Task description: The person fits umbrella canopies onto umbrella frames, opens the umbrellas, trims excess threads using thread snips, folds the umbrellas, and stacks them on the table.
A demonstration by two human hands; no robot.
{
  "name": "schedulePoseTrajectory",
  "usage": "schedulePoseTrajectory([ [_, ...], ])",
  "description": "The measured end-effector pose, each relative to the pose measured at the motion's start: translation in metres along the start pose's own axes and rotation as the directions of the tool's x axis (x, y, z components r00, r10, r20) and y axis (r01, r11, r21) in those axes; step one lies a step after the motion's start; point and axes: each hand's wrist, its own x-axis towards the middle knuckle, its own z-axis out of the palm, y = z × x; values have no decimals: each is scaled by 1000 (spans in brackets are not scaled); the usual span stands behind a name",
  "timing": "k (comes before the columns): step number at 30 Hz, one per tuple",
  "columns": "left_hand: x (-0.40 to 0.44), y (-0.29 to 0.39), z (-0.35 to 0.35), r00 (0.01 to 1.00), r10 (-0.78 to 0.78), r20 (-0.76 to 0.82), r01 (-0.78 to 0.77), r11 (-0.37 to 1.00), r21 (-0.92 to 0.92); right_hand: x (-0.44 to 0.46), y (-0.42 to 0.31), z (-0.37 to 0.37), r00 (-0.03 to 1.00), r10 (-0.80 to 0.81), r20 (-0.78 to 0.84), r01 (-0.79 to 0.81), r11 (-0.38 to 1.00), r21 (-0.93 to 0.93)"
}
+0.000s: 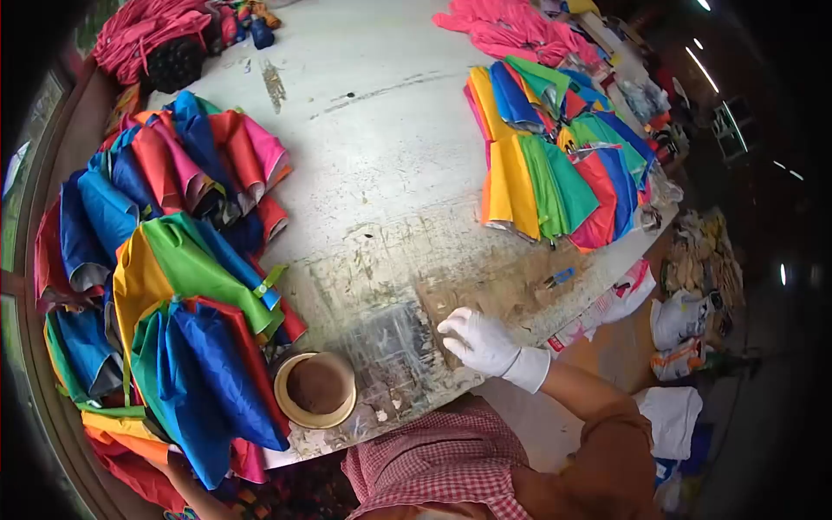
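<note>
My right hand (482,341), in a white glove, rests near the table's front edge. Its fingers are loosely bent and apart, and nothing shows in them. My left hand (176,472) is at the lower left, against the underside of a heap of multicoloured umbrellas (173,260). Fabric covers its fingers, so whether it grips anything is hidden. Nearest to it hangs an umbrella with blue, teal and red panels (217,364), drooping over the table edge. Between my hands stands a round tub (348,407) with brownish contents.
More rainbow-coloured umbrellas (546,173) lie at the right of the worn white table (373,156). Pink fabric bundles (156,39) sit at the far left, with another pink pile (520,26) at the far right. A small blue item (562,276) lies near the right edge. Bags (680,321) stand on the floor.
</note>
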Motion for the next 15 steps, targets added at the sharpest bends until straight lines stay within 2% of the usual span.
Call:
schedulePoseTrajectory([
  [2, -35, 30, -46, 983, 86, -163, -97, 993, -61, 3, 59, -11, 973, 120, -198, -124, 992, -7],
  [3, -59, 48, -71, 959, 150, -240, -177, 980, -95, 5, 91, -27, 938, 256, -233, -279, 958, -71],
  [5, -132, 95, -118, 894, 254, -369, -334, 927, -169, -3, 183, -45, 777, 270, -569, -416, 898, -142],
  [7, -217, 141, -151, 868, 349, -354, -448, 857, -253, -9, 261, -67, 600, 432, -674, -706, 682, -192],
  [8, -262, 163, -158, 867, 402, -294, -485, 814, -320, -10, 290, -76, 567, 492, -661, -782, 572, -246],
  [9, -308, 186, -156, 858, 485, -173, -511, 763, -397, -8, 314, -79, 546, 581, -603, -814, 539, -217],
  [10, -348, 213, -154, 812, 582, -44, -538, 716, -445, -8, 336, -77, 524, 666, -531, -841, 503, -198],
  [11, -388, 247, -150, 731, 680, 47, -586, 662, -467, -7, 352, -76, 560, 697, -447, -823, 528, -208],
  [12, -411, 246, -122, 554, 780, 291, -658, 624, -422, -7, 353, -73, 563, 658, -500, -810, 558, -178],
  [13, -445, 270, -111, 539, 756, 372, -664, 653, -364, -9, 367, -66, 633, 562, -533, -740, 643, -199],
  [14, -463, 273, -95, 553, 682, 479, -601, 724, -339, -11, 371, -64, 644, 532, -549, -708, 687, -165],
  [15, -475, 276, -91, 567, 693, 445, -620, 715, -323, -14, 377, -62, 677, 389, -625, -644, 724, -248],
])
